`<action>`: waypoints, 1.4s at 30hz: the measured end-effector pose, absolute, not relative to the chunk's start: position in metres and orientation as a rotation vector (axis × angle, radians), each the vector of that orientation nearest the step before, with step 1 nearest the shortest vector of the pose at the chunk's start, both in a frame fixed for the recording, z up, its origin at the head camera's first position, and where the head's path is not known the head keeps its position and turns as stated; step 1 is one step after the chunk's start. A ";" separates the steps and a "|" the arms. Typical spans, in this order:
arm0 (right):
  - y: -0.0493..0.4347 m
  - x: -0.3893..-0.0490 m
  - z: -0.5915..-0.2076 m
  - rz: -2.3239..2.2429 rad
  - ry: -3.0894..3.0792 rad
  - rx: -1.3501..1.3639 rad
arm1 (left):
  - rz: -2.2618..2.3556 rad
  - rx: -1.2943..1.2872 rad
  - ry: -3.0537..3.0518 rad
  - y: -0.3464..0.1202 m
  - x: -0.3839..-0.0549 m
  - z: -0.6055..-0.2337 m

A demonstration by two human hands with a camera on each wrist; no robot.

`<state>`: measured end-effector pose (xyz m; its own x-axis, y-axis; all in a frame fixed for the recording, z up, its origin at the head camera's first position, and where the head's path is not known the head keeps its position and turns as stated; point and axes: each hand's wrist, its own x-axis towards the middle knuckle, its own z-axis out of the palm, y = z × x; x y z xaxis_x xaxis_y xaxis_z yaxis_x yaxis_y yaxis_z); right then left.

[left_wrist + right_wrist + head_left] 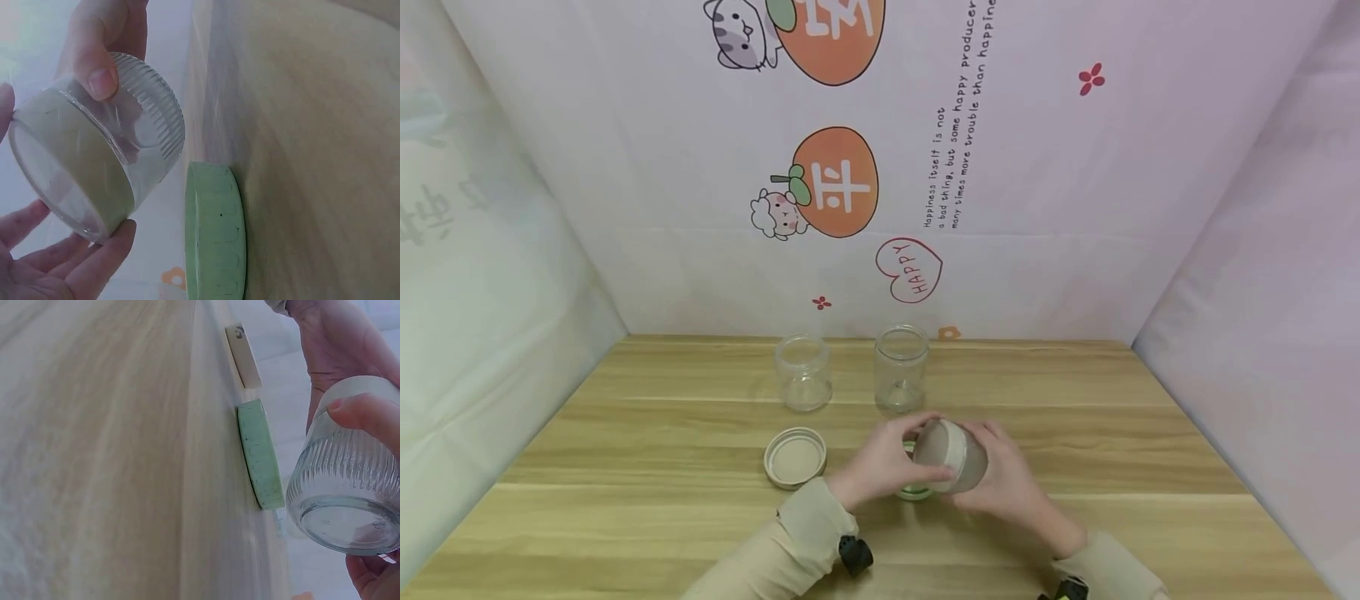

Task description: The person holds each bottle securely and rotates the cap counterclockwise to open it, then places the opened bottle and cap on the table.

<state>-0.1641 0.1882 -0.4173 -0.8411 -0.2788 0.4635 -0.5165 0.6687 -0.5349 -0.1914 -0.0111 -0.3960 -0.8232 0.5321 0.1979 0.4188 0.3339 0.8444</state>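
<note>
Both hands hold a ribbed clear glass jar (973, 464) tilted above the table. A pale band (94, 165) circles one end of it; whether this is a lid or part of the jar I cannot tell. My left hand (887, 462) grips the banded end, fingers and thumb spread around it. On the glass body, my right hand (1007, 483) curls round from the other side, its thumb pressed on the ribs in the right wrist view. Beneath the hands a green lid (259, 456) lies on the table, partly hidden in the head view.
A beige lid (795, 457) lies left of the hands, its hollow side up. Two lidless clear jars stand behind, a shorter jar (803, 375) at left and a taller jar (901, 371) at right. A printed cloth (1037, 250) backs the wooden table (625, 467).
</note>
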 end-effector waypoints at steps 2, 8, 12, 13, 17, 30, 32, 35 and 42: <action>0.188 -0.164 -0.417 0.954 -2.534 0.628 | 1.494 0.866 2.486 -0.010 -0.191 -0.396; 0.186 -0.164 -0.417 0.958 -2.522 0.604 | 1.476 0.795 2.533 -0.008 -0.189 -0.394; 0.186 -0.165 -0.417 0.961 -2.518 0.586 | 1.479 0.741 2.570 -0.007 -0.188 -0.393; 0.185 -0.165 -0.417 0.960 -2.518 0.583 | 1.479 0.728 2.575 -0.006 -0.188 -0.393; 0.185 -0.165 -0.418 0.962 -2.516 0.591 | 1.452 0.691 2.582 -0.007 -0.187 -0.391; 0.184 -0.163 -0.415 0.991 -2.544 0.608 | 1.194 1.308 2.560 -0.024 -0.184 -0.386; 0.185 -0.162 -0.415 1.011 -2.544 0.619 | 1.132 1.439 2.522 -0.027 -0.186 -0.388; 0.185 -0.161 -0.414 1.019 -2.542 0.650 | 1.040 1.588 2.479 -0.031 -0.187 -0.390; 0.186 -0.158 -0.414 1.016 -2.540 0.671 | 0.983 1.700 2.433 -0.036 -0.189 -0.391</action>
<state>-0.1580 0.1865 -0.4143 -0.8374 -0.3030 0.4549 -0.5332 0.6360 -0.5579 -0.1894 -0.0357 -0.3907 -0.4085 0.8509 0.3303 0.8416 0.2111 0.4972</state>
